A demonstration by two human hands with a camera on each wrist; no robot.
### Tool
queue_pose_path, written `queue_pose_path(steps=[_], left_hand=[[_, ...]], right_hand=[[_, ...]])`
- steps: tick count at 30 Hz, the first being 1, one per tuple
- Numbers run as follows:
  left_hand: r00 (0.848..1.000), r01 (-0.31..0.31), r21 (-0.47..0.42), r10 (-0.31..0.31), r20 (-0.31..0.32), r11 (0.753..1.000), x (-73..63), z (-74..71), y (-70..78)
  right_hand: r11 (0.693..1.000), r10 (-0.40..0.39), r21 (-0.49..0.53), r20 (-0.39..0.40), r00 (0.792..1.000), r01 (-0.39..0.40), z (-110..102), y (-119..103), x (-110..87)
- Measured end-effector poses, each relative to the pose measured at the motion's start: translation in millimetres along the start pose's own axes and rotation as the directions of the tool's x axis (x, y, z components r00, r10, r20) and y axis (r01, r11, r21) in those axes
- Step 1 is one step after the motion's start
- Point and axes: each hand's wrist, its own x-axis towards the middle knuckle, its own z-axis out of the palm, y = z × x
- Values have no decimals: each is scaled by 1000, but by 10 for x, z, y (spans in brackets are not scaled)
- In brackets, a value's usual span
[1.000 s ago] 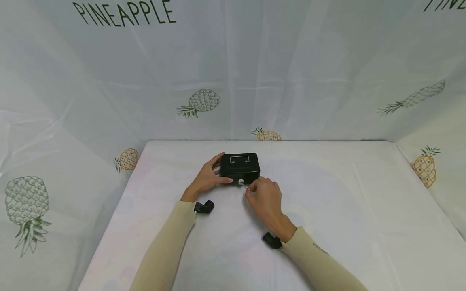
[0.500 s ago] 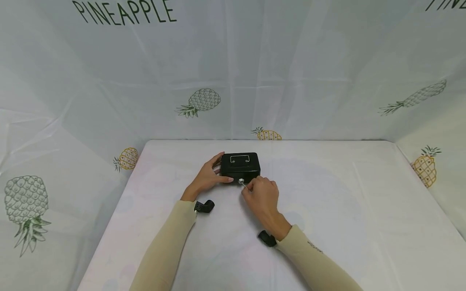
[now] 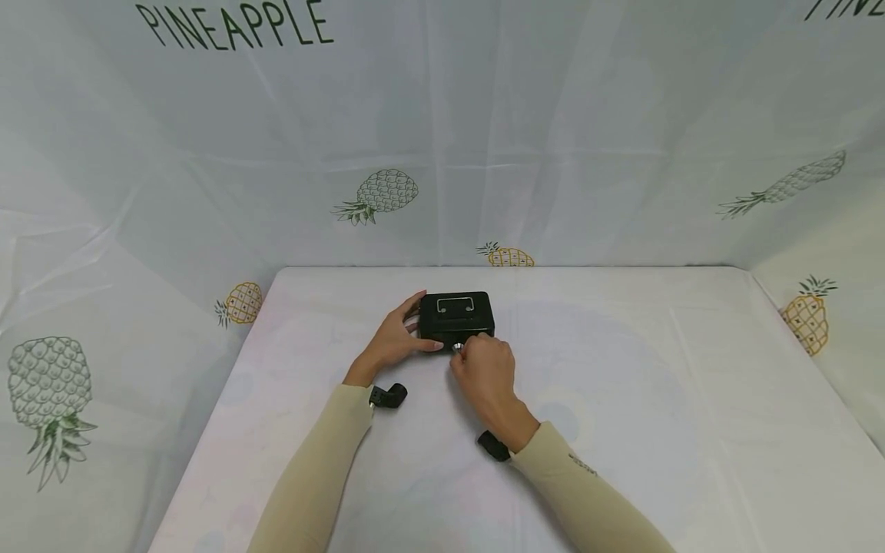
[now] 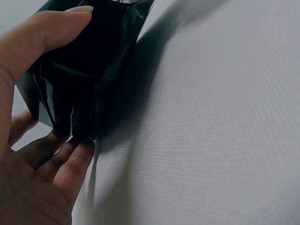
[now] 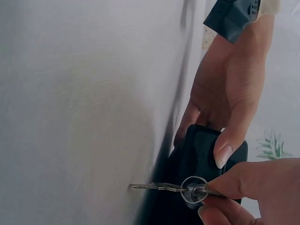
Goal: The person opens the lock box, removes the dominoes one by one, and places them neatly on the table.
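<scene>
A small black cash box [image 3: 455,324] with a wire handle on its lid sits on the white-covered table, its lid down. My left hand [image 3: 392,342] grips its left side, thumb [image 4: 65,26] on the front and fingers at the side and back. At the round silver lock [image 3: 457,348] on the front face, my right hand [image 3: 486,376] pinches a key [image 5: 213,193] between thumb and curled fingers. The key stands in the lock. A second key [image 5: 157,186] hangs from the same ring. How deep the first key sits is hidden.
A white cloth [image 3: 622,422] covers the table [image 3: 332,299]. Curtains printed with pineapples [image 3: 387,190] rise behind and at both sides. A black wrist camera [image 3: 389,395] sits at the left wrist, another [image 3: 494,445] at the right.
My right hand and forearm have shifted left and turned at the lock, so the knuckles now cover more of the key. My left hand and the cash box have stayed put.
</scene>
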Motion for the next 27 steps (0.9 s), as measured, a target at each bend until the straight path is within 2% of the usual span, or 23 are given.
queue_pose_path(steps=[11,20,27], left_hand=[[1000,-23,8,23,-4,1000,1,14,-28],[999,-42,6,42,5,999,2,0,-61],[999,-46,-13,46,15,999,3,-1,-68]], right_hand=[[998,12,-55,-4,1000,-12,32,-15,-16],[998,56,-6,15,998,-56,13,8,-86],[998,40,52,8,999,-41,10,47,-121]])
